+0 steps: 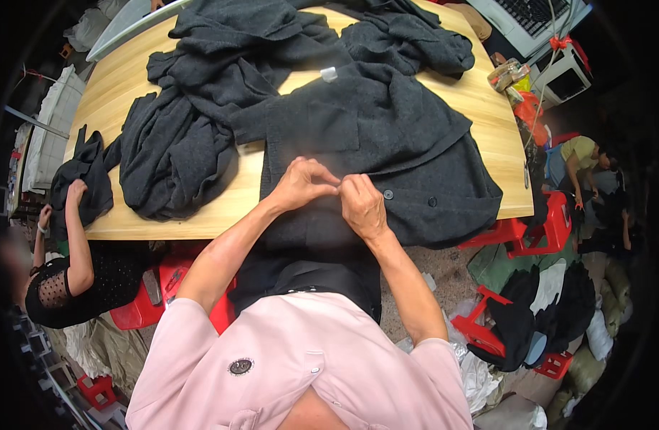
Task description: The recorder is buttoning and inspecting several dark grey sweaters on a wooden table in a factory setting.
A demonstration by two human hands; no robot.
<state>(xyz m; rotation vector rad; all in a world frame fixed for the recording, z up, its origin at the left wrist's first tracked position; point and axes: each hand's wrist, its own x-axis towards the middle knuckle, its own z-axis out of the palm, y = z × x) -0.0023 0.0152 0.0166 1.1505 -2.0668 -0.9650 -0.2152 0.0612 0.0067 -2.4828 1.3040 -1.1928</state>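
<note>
Left hand, right hand close together over dark coat; both grips pressed together at fingertips, anything pinched too small to tell. Coat on bench, button beside right hand.

The person's two hands are showing at centre, two dark buttons right of centre, one white label above.

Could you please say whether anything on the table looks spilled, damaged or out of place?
Nothing stands out: no spill or damage shows, and the dark garments on the table just lie loosely bunched beside the flatter coat.
</note>
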